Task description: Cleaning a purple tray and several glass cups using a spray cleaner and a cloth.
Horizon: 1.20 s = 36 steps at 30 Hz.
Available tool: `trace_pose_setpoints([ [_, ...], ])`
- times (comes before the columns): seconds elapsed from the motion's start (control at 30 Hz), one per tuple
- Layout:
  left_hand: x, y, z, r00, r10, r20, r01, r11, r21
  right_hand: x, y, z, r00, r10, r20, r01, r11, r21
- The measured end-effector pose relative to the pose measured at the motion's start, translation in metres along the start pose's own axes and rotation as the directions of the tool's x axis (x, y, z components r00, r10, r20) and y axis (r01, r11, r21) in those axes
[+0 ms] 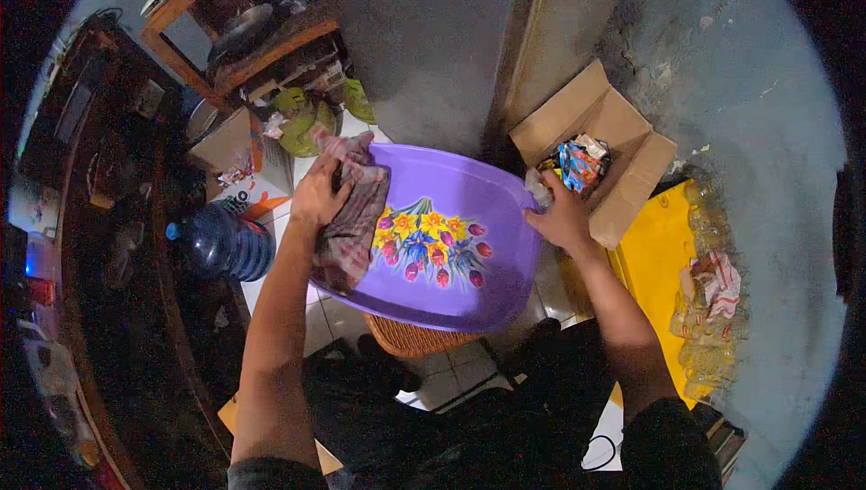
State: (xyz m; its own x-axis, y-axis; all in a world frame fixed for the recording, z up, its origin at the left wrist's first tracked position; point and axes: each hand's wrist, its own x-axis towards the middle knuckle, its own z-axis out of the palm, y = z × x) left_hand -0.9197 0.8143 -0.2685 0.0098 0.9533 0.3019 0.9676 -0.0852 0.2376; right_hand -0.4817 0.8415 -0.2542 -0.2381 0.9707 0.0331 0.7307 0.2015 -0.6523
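In front of me a purple plastic tray (443, 172) with a printed bunch of flowers lies over a brown woven-topped stool (406, 341). My left hand (323, 192) grips a crumpled reddish-grey checked cloth (352, 219) that covers the tray's left end. At the tray's right rim is my right hand (558, 212), thumb at the edge, with a small pale crumpled piece (538, 188) at its fingers. What that pale piece is, I cannot tell.
An open cardboard box (626, 131) with colourful packets stands beyond my right hand. Glass bottles (707, 327) line a yellow surface (649, 246) at right. To the left are a large blue water bottle (226, 243), another carton (270, 158), green round objects (298, 121) and a wooden shelf (284, 53).
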Motion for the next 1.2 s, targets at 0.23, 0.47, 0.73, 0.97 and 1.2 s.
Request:
trace_pose_setpoints([
  [0.23, -0.015, 0.036, -0.025, 0.957, -0.214, 0.194, 0.201, 0.976, 0.085, -0.005, 0.010, -0.005, 0.998, 0.014, -0.058, -0.018, 0.998, -0.061],
  [0.47, -0.074, 0.106, 0.000, 0.928, 0.071, 0.365, -0.118, 0.987, 0.108, -0.005, 0.011, -0.014, 0.997, -0.064, -0.053, 0.062, 0.998, -0.031],
  [0.73, -0.080, 0.215, 0.015, 0.839, 0.204, 0.504, -0.263, 0.964, 0.047, -0.012, 0.013, -0.009, 0.991, -0.122, -0.060, 0.121, 0.993, -0.014],
  [0.97, -0.078, 0.085, 0.011, 0.990, -0.012, 0.142, 0.002, 0.998, 0.067, -0.032, 0.028, -0.013, 0.977, -0.148, -0.155, 0.145, 0.989, -0.029],
  [1.2, -0.089, 0.088, 0.006, 0.977, -0.147, 0.156, 0.141, 0.989, 0.052, -0.041, -0.007, -0.035, 0.999, 0.023, 0.036, -0.036, 0.897, 0.441],
])
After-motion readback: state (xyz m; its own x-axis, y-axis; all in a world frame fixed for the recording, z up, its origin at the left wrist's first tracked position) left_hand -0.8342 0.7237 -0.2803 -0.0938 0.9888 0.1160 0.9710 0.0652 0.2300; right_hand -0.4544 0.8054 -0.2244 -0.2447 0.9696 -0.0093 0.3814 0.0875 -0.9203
